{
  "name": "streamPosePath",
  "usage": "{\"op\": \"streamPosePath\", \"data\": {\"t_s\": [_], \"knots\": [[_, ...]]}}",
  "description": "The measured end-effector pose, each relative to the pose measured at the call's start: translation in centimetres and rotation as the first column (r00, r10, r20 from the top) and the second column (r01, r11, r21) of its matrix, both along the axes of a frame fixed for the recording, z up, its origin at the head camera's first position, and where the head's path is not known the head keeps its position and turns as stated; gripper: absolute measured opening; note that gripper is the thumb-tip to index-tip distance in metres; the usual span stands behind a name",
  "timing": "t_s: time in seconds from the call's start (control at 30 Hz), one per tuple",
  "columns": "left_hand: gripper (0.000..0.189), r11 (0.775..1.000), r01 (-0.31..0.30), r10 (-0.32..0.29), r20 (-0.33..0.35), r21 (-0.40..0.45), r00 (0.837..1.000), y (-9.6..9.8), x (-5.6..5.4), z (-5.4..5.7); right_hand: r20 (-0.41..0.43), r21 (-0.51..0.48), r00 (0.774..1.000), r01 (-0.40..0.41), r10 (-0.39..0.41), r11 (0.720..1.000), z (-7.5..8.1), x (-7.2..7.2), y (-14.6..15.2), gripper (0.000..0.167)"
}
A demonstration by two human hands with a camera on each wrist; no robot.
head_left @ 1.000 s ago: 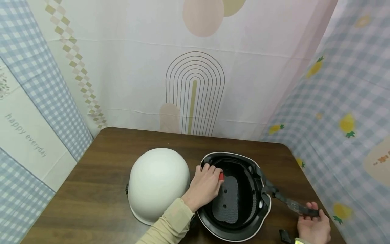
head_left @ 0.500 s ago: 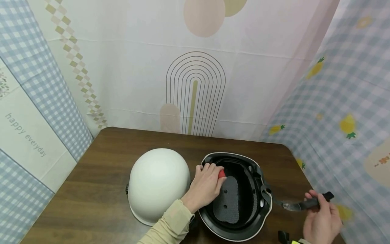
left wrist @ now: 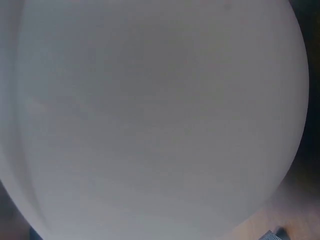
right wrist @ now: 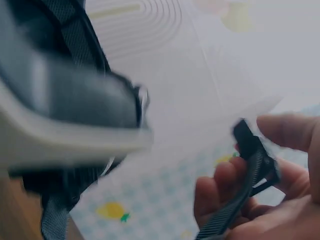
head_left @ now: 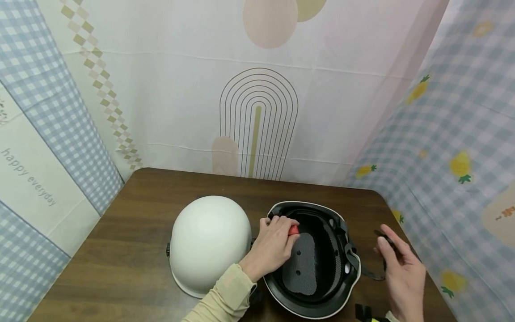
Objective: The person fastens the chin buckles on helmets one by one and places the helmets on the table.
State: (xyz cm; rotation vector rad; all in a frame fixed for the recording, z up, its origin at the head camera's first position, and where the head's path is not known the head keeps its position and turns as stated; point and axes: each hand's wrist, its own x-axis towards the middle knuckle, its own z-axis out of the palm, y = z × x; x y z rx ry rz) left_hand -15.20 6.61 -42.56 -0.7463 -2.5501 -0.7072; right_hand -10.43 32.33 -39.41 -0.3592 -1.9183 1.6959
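Note:
An upturned helmet with a black padded inside and a pale rim sits right of centre on the table. My left hand reaches over its left edge, thumb and forefinger pinching a small red piece at the inner side. Out to the right, my right hand grips the black chin strap near its end. In the right wrist view a black plastic buckle shows on that strap between thumb and fingers. The strap hangs loosely from the helmet's right side. The left wrist view shows neither hand.
A second white helmet stands dome up, left of the first, beneath my left forearm, and its shell fills the left wrist view. The brown wooden table ends at patterned cloths behind and at both sides.
My right hand first drew the strap outward, then came back left and upward toward the helmet, and the strap went slack. My left hand has barely moved.

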Motion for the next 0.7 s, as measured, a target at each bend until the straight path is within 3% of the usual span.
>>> {"op": "streamPosePath", "data": {"t_s": [0.07,0.1,0.2,0.33,0.53,0.6,0.7], "knots": [[0.025,1.0,0.021,-0.021,0.004,0.012,1.0,-0.1,0.0,0.0,0.045,0.18,0.998,-0.047,0.039,0.982,0.2,0.2,-0.6,0.035],[0.026,0.999,0.035,-0.035,0.009,0.023,0.999,-0.1,0.0,0.1,0.06,0.27,0.996,-0.075,0.061,0.96,0.3,0.3,-0.8,0.035],[0.028,0.993,0.09,-0.093,0.04,0.075,0.995,-0.2,0.1,0.3,0.096,0.495,0.99,-0.142,0.108,0.858,0.6,0.7,-1.5,0.04],[0.029,0.982,0.153,-0.162,0.071,0.11,0.984,-0.2,0.1,0.6,0.135,0.596,0.975,-0.221,0.175,0.772,0.8,1.0,-2.6,0.041],[0.029,0.965,0.235,-0.244,0.078,0.113,0.967,-0.4,0.1,0.7,0.086,0.712,0.941,-0.287,0.326,0.641,0.0,0.4,-4.4,0.032],[0.029,0.959,0.259,-0.269,0.081,0.115,0.96,-0.4,0.1,0.8,0.055,0.731,0.927,-0.29,0.371,0.617,-0.3,0.2,-4.8,0.033],[0.028,0.955,0.274,-0.284,0.086,0.112,0.955,-0.4,0.1,0.8,0.028,0.738,0.916,-0.288,0.399,0.611,-0.6,-0.1,-5.4,0.035]]}}
